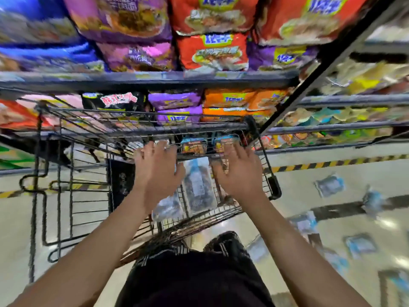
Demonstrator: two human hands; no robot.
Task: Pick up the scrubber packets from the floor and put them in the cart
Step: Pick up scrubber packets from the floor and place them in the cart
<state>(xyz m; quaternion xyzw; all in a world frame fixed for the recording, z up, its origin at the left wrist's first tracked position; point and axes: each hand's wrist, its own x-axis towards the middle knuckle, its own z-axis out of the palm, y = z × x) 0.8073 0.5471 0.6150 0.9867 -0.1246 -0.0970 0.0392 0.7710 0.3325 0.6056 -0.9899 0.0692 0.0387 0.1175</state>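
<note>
Seemingly blue-edged, dark-centred scrubber packets (200, 185)

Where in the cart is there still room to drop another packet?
The cart looks bare on its left side, between the left wire wall and the dark panel. The right side is crowded: packets lie there under the left hand and right hand. More packets on the floor wait to the right.

blurred print on shelf packets (212, 52), unreadable
</note>
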